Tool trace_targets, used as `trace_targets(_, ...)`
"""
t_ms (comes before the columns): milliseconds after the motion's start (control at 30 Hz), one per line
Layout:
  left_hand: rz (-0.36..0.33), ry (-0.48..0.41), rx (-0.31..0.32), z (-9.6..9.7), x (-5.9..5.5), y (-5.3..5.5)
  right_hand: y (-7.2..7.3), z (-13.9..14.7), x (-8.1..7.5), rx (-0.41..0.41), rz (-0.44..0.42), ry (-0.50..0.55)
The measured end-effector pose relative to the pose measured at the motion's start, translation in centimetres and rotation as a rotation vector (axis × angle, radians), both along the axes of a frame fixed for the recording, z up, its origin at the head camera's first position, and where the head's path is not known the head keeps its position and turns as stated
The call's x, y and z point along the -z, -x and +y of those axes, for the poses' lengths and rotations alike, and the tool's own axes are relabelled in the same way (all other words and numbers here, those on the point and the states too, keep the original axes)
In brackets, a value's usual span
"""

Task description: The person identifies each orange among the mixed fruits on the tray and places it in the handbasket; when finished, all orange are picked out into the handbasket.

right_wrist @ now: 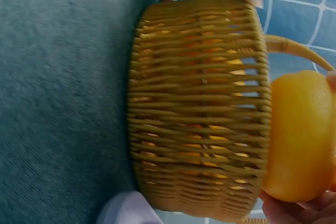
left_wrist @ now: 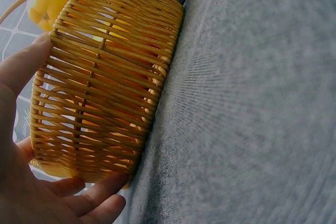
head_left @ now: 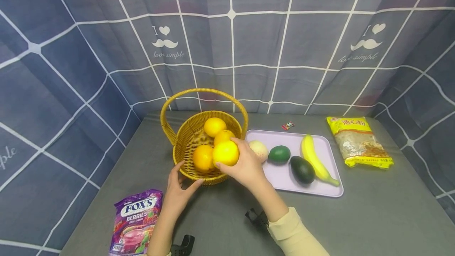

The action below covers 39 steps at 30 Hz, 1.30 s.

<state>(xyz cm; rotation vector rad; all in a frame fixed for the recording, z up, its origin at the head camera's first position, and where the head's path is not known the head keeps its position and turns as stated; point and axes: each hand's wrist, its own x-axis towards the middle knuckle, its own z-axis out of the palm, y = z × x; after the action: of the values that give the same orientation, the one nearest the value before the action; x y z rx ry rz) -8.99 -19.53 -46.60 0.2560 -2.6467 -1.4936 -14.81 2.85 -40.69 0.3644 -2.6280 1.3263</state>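
Note:
A woven wicker basket (head_left: 209, 181) with a tall hoop handle stands on the grey cloth. My left hand (head_left: 179, 189) holds its near left side, the thumb at the rim and the fingers spread round the wall, as the left wrist view shows. In my right hand (head_left: 247, 164) is a bright yellow-orange orange (head_left: 226, 153), gripped between thumb and fingers over the basket's right rim. Inside the basket lie an orange (head_left: 203, 158), a yellow fruit (head_left: 215, 127) and another orange fruit (head_left: 224, 136), partly hidden behind the held one.
Right of the basket, a pale lilac tray (head_left: 284, 185) bears a peach (head_left: 258, 150), a green fruit (head_left: 279, 154), a dark avocado (head_left: 302, 170) and a banana (head_left: 316, 161). A yellow food packet (head_left: 359, 142), a small wrapped candy (head_left: 288, 125) and a purple candy bag (head_left: 136, 222) lie around.

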Motion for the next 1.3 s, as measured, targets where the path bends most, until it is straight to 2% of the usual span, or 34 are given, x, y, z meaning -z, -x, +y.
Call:
trace_targets(133, 0.002, -0.009, 0.002, 0.0, -0.1, 0.0, 0.1, -0.7, 0.4, -0.010, 0.031, -0.072)
trace_targets(233, -0.006, -0.010, 0.001, 0.0, -0.1, 0.0, 0.0, -1.2, 0.5, -0.023, 0.019, -0.108)
trace_targets(633, 0.011, -0.024, 0.007, -0.2, -0.4, -0.2, 0.2, -1.7, 0.8, -0.086, 0.006, -0.127)
trace_targets(767, 0.017, -0.030, 0.009, -0.2, -0.3, -0.2, 0.3, -1.8, 1.0, -0.085, 0.001, -0.130)
trace_targets(1067, 0.029, -0.035, 0.012, 0.1, -0.2, 0.0, 0.3, -2.4, 2.0, -0.087, 0.101, -0.240)
trace_targets(1300, -0.002, -0.024, 0.013, 0.1, -0.3, -0.1, 0.5, -2.2, 2.2, -0.077, 0.035, -0.177)
